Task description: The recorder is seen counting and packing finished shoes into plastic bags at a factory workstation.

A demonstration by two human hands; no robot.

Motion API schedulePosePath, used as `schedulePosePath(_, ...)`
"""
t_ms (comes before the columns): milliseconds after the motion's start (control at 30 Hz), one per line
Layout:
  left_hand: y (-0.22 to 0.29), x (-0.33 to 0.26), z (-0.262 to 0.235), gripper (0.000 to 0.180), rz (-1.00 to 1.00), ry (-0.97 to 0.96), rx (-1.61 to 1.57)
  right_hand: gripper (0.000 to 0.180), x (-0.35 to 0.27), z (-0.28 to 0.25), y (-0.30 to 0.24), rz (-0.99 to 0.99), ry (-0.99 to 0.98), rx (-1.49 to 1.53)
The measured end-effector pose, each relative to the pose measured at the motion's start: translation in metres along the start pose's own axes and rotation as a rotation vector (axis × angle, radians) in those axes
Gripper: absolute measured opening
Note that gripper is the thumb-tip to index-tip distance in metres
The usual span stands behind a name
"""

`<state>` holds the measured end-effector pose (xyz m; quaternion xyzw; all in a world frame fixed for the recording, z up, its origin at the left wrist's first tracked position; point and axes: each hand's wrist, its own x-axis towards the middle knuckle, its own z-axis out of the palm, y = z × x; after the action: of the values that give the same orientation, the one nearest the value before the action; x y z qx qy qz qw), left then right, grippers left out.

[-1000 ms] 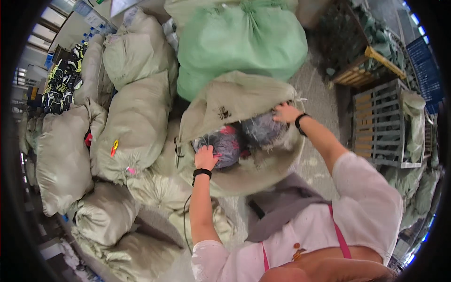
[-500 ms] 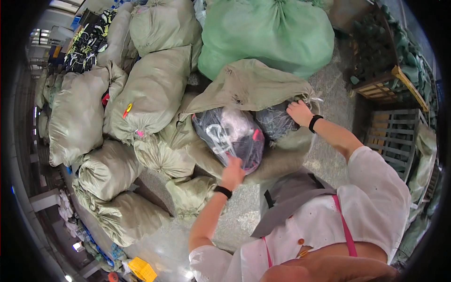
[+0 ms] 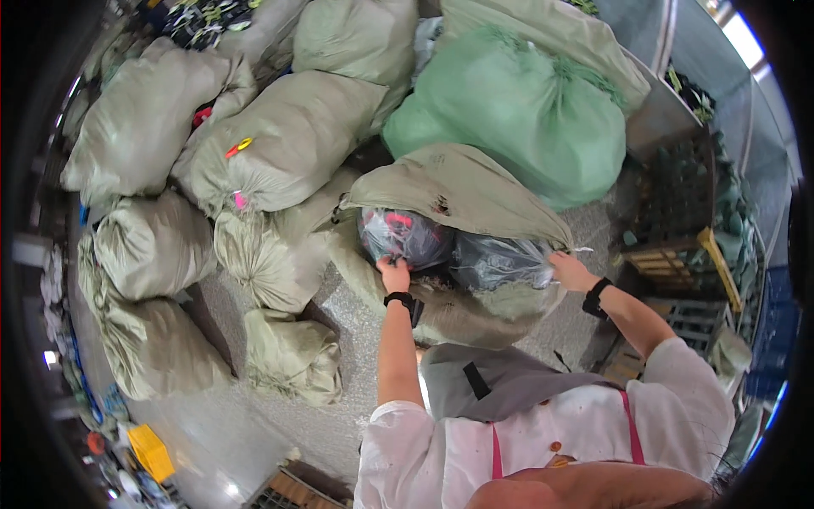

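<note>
A large beige woven sack [image 3: 475, 182] lies before me with its mouth wide. Inside it are two clear plastic bags side by side. The left plastic bag [image 3: 411, 242] is rounded and bulges with dark and red contents. My left hand [image 3: 394, 273] is closed on its near edge, the fingertips partly hidden. The right plastic bag [image 3: 500, 259] holds dark contents and lies flatter. My right hand [image 3: 573, 271] is closed at the sack's right rim, beside that bag's end and a white tie; the exact hold of its fingertips is hard to see.
Several full beige sacks [image 3: 288, 136] lie to the left. Behind the open sack stands a big green sack [image 3: 517, 119]. A wooden crate [image 3: 670, 263] is at the right, and a yellow crate [image 3: 151, 452] sits on the floor at lower left.
The left plastic bag has turned and sits deeper under the sack's flap, and my left hand has shifted with it. My right hand has moved down along the sack's rim. The view has swung.
</note>
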<state>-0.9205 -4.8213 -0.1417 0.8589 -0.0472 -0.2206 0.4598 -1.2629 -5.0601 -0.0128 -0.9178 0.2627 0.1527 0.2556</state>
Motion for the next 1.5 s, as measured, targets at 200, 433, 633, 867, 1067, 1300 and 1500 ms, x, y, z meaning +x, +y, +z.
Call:
schedulePosePath(200, -0.07, 0.042, -0.024, 0.06, -0.267, 0.061, 0.323, 0.044, 0.009, 0.01, 0.016, 0.049, -0.05, 0.097)
schedulePosePath(433, -0.107, 0.102, -0.048, 0.063, -0.164, -0.003, -0.15, 0.048, 0.046, 0.041, -0.053, 0.004, 0.004, -0.083)
schedulePosePath(633, 0.004, 0.081, -0.003, 0.054, 0.148, -0.281, -0.461, 0.022, 0.068, 0.01, -0.025, 0.091, 0.105, -0.373)
schedulePosePath(867, -0.021, 0.102, 0.016, 0.048, 0.102, 0.02, -1.353, 0.024, 0.061, 0.009, -0.048, 0.116, 0.089, -0.031)
schedulePosePath(1067, -0.082, 0.134, -0.017, 0.086, -0.183, -0.061, -0.258, 0.023, 0.054, 0.032, -0.063, -0.013, 0.065, 0.146)
schedulePosePath(1300, 0.024, 0.038, 0.035, 0.073, 0.422, 0.511, 0.003, 0.035, 0.077, 0.016, -0.049, 0.444, 0.018, 0.127)
schedulePosePath(1500, 0.027, 0.075, 0.089, 0.035, 1.214, 0.132, 1.155, 0.043, 0.103, 0.024, -0.071, 0.338, 0.005, -0.15)
